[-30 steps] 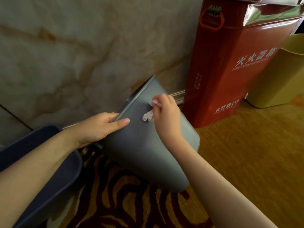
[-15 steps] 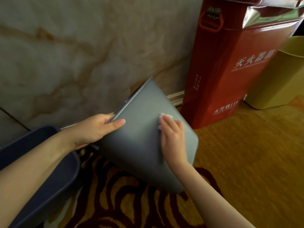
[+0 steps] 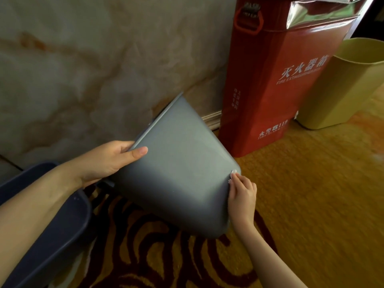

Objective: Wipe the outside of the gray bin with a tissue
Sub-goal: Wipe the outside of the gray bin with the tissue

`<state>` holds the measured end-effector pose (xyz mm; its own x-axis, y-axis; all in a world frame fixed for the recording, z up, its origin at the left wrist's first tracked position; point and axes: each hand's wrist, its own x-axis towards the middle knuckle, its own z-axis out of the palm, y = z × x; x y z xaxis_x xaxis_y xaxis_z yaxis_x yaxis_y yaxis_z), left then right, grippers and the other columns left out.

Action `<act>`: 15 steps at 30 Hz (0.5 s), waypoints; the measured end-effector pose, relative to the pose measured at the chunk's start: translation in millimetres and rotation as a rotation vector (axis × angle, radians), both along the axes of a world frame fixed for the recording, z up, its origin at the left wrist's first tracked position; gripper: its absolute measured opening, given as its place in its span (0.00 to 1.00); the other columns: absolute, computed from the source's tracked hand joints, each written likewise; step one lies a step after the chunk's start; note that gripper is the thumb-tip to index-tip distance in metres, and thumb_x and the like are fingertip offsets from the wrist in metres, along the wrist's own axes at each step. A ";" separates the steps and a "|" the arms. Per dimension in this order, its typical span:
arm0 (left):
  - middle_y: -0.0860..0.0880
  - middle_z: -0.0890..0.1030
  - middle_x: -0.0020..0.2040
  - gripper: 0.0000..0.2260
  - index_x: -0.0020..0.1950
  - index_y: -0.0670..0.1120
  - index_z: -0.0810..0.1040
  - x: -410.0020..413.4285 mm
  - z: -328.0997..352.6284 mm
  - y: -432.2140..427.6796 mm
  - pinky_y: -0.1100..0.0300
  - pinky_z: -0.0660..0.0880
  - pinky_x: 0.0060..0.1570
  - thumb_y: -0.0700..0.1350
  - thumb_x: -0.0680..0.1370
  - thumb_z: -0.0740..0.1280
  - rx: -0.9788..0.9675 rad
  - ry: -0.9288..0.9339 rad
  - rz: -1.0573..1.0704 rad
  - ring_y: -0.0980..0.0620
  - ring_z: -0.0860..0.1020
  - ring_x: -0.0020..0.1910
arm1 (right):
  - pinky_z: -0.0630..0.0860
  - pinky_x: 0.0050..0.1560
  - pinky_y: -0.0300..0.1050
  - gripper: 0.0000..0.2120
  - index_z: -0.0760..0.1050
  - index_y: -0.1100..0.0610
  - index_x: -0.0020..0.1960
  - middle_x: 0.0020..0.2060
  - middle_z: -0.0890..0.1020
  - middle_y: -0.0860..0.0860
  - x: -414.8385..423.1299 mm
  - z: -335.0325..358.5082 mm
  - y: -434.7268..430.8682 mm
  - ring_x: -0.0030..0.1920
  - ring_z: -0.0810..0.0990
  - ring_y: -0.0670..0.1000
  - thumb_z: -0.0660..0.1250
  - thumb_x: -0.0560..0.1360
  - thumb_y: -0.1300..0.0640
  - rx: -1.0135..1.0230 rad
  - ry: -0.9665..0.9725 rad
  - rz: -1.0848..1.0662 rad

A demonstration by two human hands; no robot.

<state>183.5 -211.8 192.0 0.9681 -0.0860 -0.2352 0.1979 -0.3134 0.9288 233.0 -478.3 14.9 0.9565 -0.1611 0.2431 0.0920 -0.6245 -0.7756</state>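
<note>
The right hand (image 3: pixel 242 196) is pressing a small wad of tissue (image 3: pixel 233 173), pinched under its curled fingertips, against the lower right edge of the gray bin (image 3: pixel 176 173), near its base. The left hand (image 3: pixel 108 161) is gripping the bin's rim, thumb lying on the outer wall, holding it tilted over the patterned carpet (image 3: pixel 166 262) beside a red extinguisher box (image 3: pixel 280 80). Doing this well is likely calling for steady pressure, overlapping strokes, and turning the bin toward its hidden sides.

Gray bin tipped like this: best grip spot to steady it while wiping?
The rim, from the left. The gray bin is tipped, mouth toward the wall, so the left hand can hook it, thumb outside, leaving the side free for the tissue.
</note>
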 end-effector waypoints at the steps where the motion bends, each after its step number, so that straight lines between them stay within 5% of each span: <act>1: 0.51 0.86 0.46 0.22 0.49 0.51 0.82 0.8 1.2 -1.8 0.72 0.76 0.31 0.64 0.64 0.69 0.000 0.003 0.002 0.58 0.84 0.41 | 0.63 0.57 0.39 0.14 0.74 0.60 0.63 0.58 0.79 0.55 -2.5 -0.7 -6.1 0.58 0.70 0.52 0.61 0.78 0.61 0.020 0.037 -0.025; 5: 0.50 0.86 0.48 0.31 0.50 0.50 0.82 2.9 2.0 0.4 0.69 0.77 0.40 0.68 0.55 0.73 0.016 0.019 -0.001 0.54 0.84 0.47 | 0.68 0.57 0.41 0.13 0.76 0.60 0.61 0.56 0.80 0.55 1.4 34.8 -3.5 0.57 0.72 0.51 0.62 0.78 0.61 0.103 -0.066 -0.081; 9: 0.52 0.87 0.43 0.13 0.50 0.48 0.81 6.0 1.0 0.4 0.72 0.76 0.32 0.53 0.71 0.66 0.028 0.035 0.018 0.57 0.84 0.40 | 0.69 0.55 0.39 0.12 0.77 0.59 0.58 0.53 0.80 0.53 -19.0 79.2 59.9 0.51 0.72 0.49 0.63 0.76 0.62 0.072 -0.434 0.266; 12: 0.54 0.87 0.43 0.12 0.52 0.48 0.80 5.8 2.3 -0.5 0.73 0.76 0.32 0.49 0.73 0.62 0.050 0.053 0.006 0.58 0.84 0.40 | 0.67 0.59 0.36 0.15 0.74 0.60 0.63 0.59 0.78 0.54 -39.0 61.8 71.4 0.53 0.71 0.49 0.60 0.78 0.59 -0.023 -0.424 0.420; 15: 0.53 0.86 0.47 0.15 0.54 0.48 0.80 5.0 2.4 3.0 0.71 0.77 0.38 0.51 0.70 0.63 0.055 0.053 0.018 0.55 0.84 0.46 | 0.68 0.59 0.35 0.14 0.77 0.60 0.61 0.57 0.79 0.54 -43.9 18.2 27.5 0.52 0.73 0.51 0.65 0.76 0.62 0.007 -0.337 0.262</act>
<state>188.5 -208.8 194.5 0.9555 -0.0546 -0.2900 0.2521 -0.3597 0.8984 189.1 -450.8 33.2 0.8325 0.0744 0.5490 0.4960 -0.5414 -0.6788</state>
